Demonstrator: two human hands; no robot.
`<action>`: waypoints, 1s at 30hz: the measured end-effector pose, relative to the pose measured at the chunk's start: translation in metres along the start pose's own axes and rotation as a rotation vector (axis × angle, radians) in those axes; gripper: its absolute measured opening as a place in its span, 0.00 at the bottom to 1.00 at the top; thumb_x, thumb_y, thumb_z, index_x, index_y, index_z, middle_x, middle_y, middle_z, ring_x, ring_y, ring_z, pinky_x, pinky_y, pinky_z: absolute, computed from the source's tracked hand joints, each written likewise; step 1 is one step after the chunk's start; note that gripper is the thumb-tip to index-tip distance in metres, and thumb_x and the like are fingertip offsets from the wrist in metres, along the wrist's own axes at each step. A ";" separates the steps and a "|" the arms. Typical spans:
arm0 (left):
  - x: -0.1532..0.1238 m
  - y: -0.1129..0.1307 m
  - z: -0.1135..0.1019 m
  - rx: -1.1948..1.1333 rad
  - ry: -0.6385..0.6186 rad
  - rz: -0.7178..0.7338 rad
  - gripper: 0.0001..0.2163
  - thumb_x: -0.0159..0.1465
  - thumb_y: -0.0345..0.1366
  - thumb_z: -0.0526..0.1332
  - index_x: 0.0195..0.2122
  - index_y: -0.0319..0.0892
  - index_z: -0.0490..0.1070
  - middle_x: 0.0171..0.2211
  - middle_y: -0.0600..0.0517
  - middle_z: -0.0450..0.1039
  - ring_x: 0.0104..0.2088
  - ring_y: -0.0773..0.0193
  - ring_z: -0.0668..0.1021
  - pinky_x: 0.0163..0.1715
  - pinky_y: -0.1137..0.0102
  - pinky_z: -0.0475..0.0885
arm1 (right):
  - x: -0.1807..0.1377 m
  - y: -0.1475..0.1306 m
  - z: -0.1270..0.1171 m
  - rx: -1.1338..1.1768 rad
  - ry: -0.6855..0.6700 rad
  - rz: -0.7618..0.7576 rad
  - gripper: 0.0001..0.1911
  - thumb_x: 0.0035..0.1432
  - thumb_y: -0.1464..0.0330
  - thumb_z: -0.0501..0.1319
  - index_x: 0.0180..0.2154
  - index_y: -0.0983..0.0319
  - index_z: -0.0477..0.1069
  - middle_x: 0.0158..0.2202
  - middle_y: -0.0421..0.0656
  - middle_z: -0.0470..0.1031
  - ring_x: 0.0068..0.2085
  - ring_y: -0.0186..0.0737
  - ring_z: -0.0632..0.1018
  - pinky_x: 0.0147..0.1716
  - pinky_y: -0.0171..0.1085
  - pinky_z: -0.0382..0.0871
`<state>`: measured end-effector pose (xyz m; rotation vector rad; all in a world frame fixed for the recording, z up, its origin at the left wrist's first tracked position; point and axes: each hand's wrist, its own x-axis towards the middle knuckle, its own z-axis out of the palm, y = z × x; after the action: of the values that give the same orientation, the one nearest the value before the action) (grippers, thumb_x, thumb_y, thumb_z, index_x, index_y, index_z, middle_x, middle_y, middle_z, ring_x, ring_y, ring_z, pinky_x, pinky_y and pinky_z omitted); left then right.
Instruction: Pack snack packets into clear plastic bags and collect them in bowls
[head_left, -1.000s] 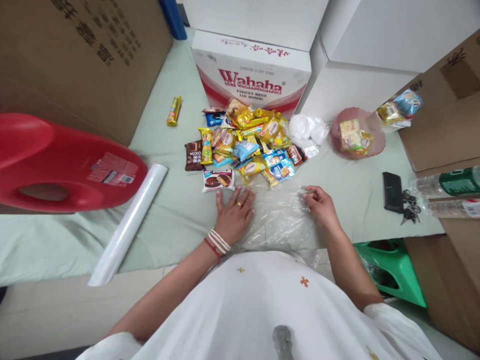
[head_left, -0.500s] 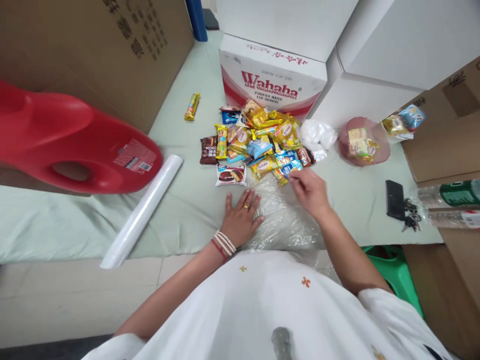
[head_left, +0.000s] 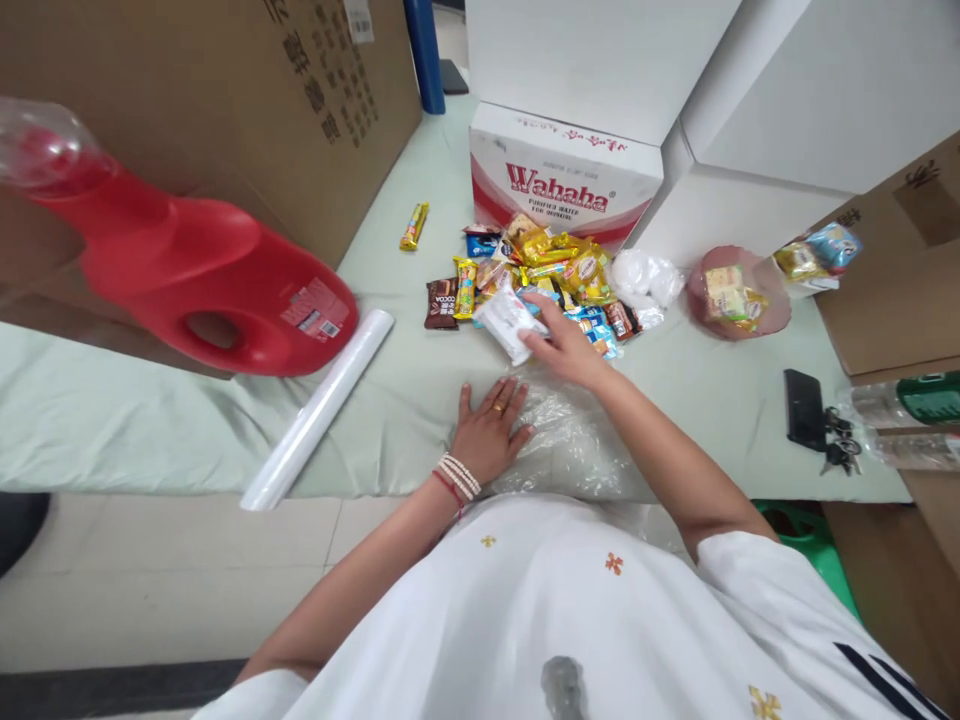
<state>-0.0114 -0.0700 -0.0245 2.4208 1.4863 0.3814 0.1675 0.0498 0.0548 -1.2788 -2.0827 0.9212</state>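
Observation:
My right hand (head_left: 564, 342) grips a white snack packet (head_left: 511, 322) by its right side, tilted over the front of a heap of wrapped snacks (head_left: 551, 265). My left hand (head_left: 491, 430) lies flat with fingers spread, on the cloth and against the edge of a clear plastic bag (head_left: 574, 435). Left of the heap are a brown cocoa packet (head_left: 442, 303) and a yellow-wrapped bar (head_left: 466, 287). Blue packets (head_left: 596, 328) show just past my right hand, partly covered by it.
A red jug (head_left: 225, 280) and a white plastic roll (head_left: 322, 405) are to the left. Behind stands a Wahaha carton (head_left: 562, 180). To the right are a pink bowl (head_left: 776, 310) with snacks, a black wallet-like item (head_left: 804, 408), keys (head_left: 841, 445) and bottles (head_left: 915, 400). A single yellow bar (head_left: 414, 227) lies apart.
My right hand has moved left and taken hold of a white packet, lifting it from the front of the heap. The left hand stays flat. The whole view has shifted slightly.

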 end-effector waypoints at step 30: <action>-0.032 -0.051 -0.028 -0.046 -0.086 0.283 0.38 0.57 0.24 0.53 0.70 0.55 0.62 0.71 0.51 0.62 0.75 0.52 0.53 0.72 0.43 0.39 | -0.193 0.029 -0.030 -0.127 -0.191 -0.058 0.40 0.66 0.54 0.64 0.72 0.54 0.52 0.69 0.55 0.58 0.67 0.54 0.66 0.62 0.53 0.69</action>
<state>-0.0778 -0.0735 -0.0200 2.5794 1.0902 0.3591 0.2853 -0.1071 0.0351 -1.2276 -2.3468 0.9296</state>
